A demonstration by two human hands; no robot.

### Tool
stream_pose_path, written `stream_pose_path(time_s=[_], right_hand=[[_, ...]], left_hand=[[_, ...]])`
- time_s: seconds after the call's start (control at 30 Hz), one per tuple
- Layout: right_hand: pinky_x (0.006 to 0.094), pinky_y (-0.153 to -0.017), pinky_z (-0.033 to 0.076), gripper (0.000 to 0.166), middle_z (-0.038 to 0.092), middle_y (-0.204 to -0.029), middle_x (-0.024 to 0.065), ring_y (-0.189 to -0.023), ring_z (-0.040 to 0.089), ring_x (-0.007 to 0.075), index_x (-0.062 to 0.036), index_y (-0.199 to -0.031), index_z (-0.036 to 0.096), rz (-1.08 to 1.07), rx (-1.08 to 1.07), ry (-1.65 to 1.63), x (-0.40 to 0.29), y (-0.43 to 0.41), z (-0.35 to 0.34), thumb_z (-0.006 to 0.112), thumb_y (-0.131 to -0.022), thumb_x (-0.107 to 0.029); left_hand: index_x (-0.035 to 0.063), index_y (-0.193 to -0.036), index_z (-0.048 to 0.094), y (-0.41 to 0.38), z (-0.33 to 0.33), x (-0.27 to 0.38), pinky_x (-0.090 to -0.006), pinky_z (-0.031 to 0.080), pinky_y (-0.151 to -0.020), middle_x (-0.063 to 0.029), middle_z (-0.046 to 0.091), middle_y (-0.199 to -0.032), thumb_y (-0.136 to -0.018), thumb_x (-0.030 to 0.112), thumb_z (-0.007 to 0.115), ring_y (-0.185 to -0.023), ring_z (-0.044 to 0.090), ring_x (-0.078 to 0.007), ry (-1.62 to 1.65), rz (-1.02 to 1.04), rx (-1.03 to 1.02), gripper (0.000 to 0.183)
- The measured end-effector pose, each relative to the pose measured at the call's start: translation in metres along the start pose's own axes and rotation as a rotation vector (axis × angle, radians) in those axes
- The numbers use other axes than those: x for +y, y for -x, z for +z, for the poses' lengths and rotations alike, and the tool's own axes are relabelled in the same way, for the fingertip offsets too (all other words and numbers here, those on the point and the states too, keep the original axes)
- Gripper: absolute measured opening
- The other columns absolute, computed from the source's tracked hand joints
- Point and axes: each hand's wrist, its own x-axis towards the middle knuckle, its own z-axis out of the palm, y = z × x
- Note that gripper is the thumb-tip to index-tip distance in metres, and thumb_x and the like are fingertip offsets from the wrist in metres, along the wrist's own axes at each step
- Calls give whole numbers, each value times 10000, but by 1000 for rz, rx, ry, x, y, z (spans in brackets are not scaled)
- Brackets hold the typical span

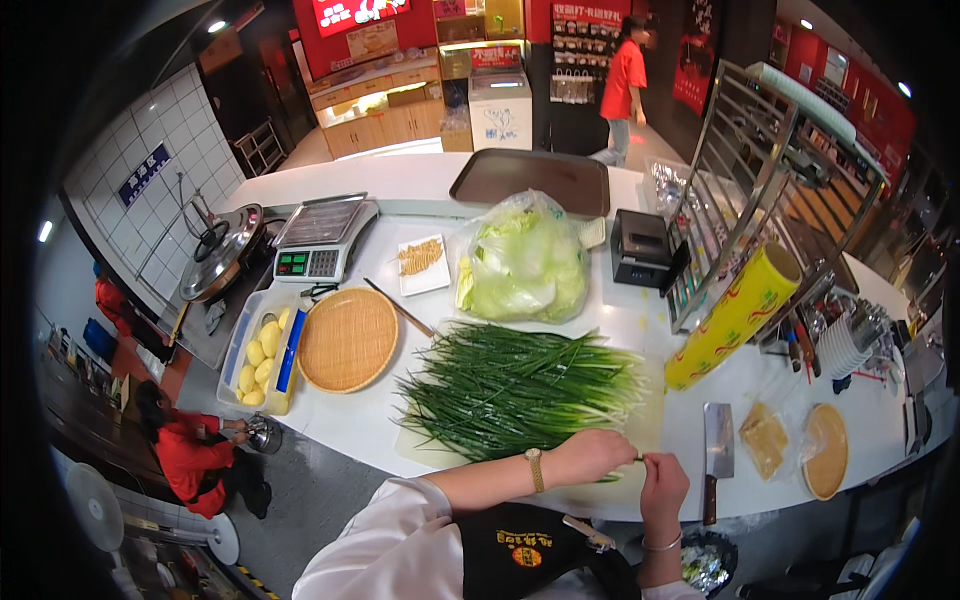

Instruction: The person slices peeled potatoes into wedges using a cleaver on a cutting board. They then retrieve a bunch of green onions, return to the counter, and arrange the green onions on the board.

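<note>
A large heap of long scallions or garlic chives [517, 382] lies on a pale cutting board [651, 431], green tips to the left and white ends to the right. At its near right corner, my left hand [596, 454] and my right hand [666, 484] are close together. Between their fingertips shows a short bit of green stalk [639, 459], pinched from both sides; most of it is hidden by the fingers. Right of my right hand rests a cleaver [718, 442], its wooden handle toward me.
Beyond the heap sit a bag of lettuce [525, 259] and a white plate [424, 283]. Leftward are a woven tray [349, 340], a potato bin [262, 360] and a scale [319, 247]. A yellow wrap roll [735, 315] leans against a metal rack [739, 165]. A person [191, 457] crouches at left.
</note>
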Motion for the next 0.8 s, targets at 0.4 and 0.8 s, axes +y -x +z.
stream_pose_path(time_s=[0.4,0.8], right_hand=[[340,-678,505,175,638,-867,103,-723,614,227,-81,-944,635,924,-98,-287,277,156,-79,508,-937,-202],[469,-1030,381,591,437,-1376,258,-1235,460,409,39,-1318,464,1084,142,1013,260,255,-159,693,-806,-149]], left_hand=[[83,-733,511,26,-82,35,-326,461,-566,-37,518,-737,-756,147,561,-703,542,-216,-293,324,14,85],[44,-1440,321,41,-43,-45,-503,215,-1150,-174,270,-1507,-806,-22,625,-1396,258,-374,-267,-309,-40,706]])
